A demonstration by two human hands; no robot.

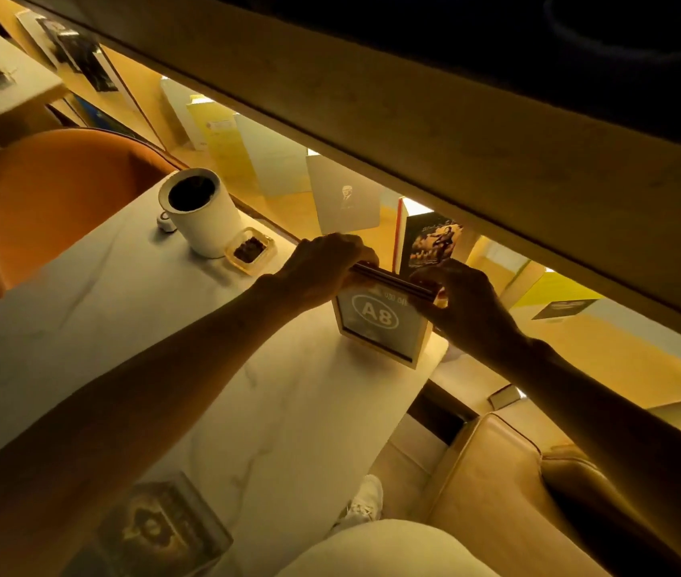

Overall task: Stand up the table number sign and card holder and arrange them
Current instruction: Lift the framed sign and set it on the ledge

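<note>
The table number sign [376, 322], a wooden-framed block reading "A8", stands upright near the far right corner of the white marble table [172, 335]. My left hand [322, 268] grips the left end of its top edge. On the right end rests my right hand [463, 306], fingers closed over the dark top rim. A clear card holder [160, 530] with a patterned card lies flat on the table near its front edge, by my left forearm.
A white cylindrical cup [199, 210] and a small glass dish [250, 251] with dark pieces stand at the table's far side. An orange chair [51, 202] is at the left, a tan seat [509, 493] at the right. Books [430, 243] line the lit shelf behind.
</note>
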